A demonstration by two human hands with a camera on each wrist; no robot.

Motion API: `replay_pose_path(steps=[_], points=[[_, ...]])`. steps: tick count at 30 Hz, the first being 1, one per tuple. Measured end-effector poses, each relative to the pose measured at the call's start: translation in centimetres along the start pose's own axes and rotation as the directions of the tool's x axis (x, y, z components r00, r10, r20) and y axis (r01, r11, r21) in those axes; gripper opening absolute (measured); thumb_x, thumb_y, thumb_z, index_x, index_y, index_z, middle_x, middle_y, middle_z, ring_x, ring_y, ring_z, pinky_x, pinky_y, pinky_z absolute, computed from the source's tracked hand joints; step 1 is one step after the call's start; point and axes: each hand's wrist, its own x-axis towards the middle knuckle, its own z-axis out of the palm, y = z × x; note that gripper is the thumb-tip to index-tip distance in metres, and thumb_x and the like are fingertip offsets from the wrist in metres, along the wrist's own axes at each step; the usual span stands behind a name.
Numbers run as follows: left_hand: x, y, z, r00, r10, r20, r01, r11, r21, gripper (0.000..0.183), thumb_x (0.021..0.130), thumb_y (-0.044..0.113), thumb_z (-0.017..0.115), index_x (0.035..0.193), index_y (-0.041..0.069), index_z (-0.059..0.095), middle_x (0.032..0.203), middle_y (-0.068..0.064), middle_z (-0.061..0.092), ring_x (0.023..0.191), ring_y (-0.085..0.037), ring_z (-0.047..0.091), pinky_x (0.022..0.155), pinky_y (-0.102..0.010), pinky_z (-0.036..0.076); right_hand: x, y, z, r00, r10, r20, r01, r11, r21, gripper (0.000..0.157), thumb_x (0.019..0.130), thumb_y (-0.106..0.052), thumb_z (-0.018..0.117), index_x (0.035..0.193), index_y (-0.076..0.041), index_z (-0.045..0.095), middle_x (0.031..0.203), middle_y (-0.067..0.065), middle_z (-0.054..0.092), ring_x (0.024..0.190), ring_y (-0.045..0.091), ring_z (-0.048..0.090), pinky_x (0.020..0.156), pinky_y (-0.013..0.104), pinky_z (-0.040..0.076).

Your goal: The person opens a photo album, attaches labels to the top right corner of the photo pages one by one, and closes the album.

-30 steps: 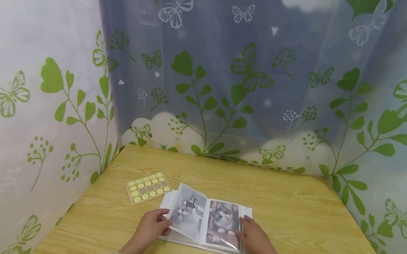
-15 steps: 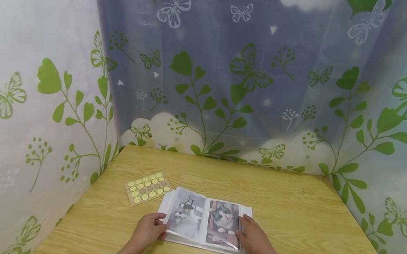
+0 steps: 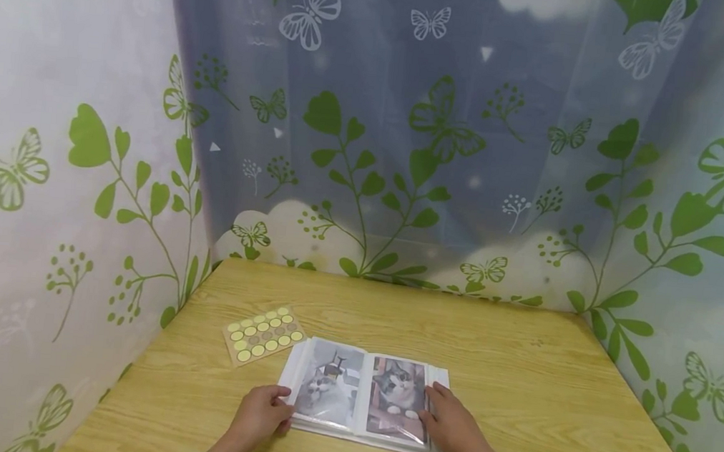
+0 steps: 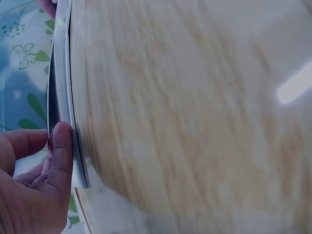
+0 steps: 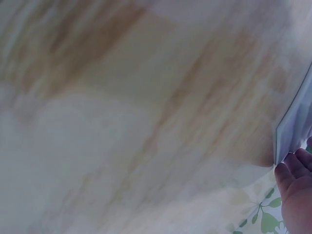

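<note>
An open photo album (image 3: 363, 398) with white pages lies on the table. A cat picture shows on each side, and the clear sleeves shine. My left hand (image 3: 260, 414) is at the album's left edge; in the left wrist view its thumb (image 4: 62, 146) and index finger meet at the page edges, pinching them. At the right edge, my right hand (image 3: 456, 424) holds the album, with thumb and fingertips on the page border. The right wrist view shows only part of this hand (image 5: 298, 187) beside the album's corner (image 5: 295, 122).
A tan sheet of round yellow stickers (image 3: 265, 335) lies just behind the album's left corner; a few spots on it are bare. The wood-grain table (image 3: 517, 369) is walled in by curtains (image 3: 369, 148) printed with leaves and butterflies.
The left page, lifted one second ago, has come down flat to the left. My left hand has moved slightly left and down with it. My right hand has stayed in place.
</note>
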Motion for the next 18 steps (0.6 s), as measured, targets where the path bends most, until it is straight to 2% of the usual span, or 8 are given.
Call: replay_pose_path(steps=[5, 9, 13, 18], points=[[0.0, -0.2, -0.2, 1.0, -0.014, 0.002, 0.014, 1.0, 0.026, 0.035, 0.086, -0.004, 0.063, 0.117, -0.019, 0.058, 0.065, -0.003, 0.061, 0.054, -0.013, 0.058, 0.053, -0.028, 0.051, 0.0, 0.1, 0.0, 1.0, 0.005, 0.001, -0.005, 1.0, -0.008, 0.048, 0.096, -0.016, 0.062, 0.133, 0.013, 0.052, 0.141, 0.031, 0.046, 0.131, 0.048, 0.043, 0.109, 0.057, 0.034], [-0.1, -0.2, -0.3, 0.999, -0.033, -0.022, 0.033, 0.999, 0.011, 0.034, 0.085, -0.004, 0.063, 0.116, -0.019, 0.059, 0.066, -0.004, 0.062, 0.055, -0.013, 0.059, 0.053, -0.029, 0.054, -0.1, 0.1, -0.1, 1.0, 0.006, 0.003, -0.006, 1.0, -0.01, 0.047, 0.096, -0.016, 0.062, 0.132, 0.013, 0.053, 0.141, 0.031, 0.047, 0.131, 0.048, 0.043, 0.109, 0.057, 0.034], [0.0, -0.2, -0.6, 0.999, -0.026, -0.044, 0.026, 1.0, -0.009, 0.032, 0.086, -0.003, 0.064, 0.113, -0.018, 0.06, 0.067, -0.006, 0.062, 0.055, -0.014, 0.059, 0.053, -0.03, 0.055, -0.2, 0.0, -0.1, 1.0, 0.0, 0.003, 0.0, 1.0, -0.008, 0.047, 0.096, -0.015, 0.062, 0.132, 0.014, 0.053, 0.141, 0.031, 0.047, 0.131, 0.048, 0.044, 0.109, 0.057, 0.034], [0.3, -0.3, -1.0, 0.997, 0.001, -0.076, 0.001, 1.0, 0.023, 0.029, 0.087, 0.0, 0.066, 0.11, -0.016, 0.063, 0.067, -0.006, 0.062, 0.055, -0.015, 0.059, 0.053, -0.03, 0.053, -0.2, 0.0, -0.3, 1.0, -0.004, 0.005, 0.004, 1.0, -0.003, 0.047, 0.095, -0.015, 0.062, 0.131, 0.014, 0.053, 0.14, 0.031, 0.047, 0.131, 0.048, 0.044, 0.109, 0.057, 0.035]])
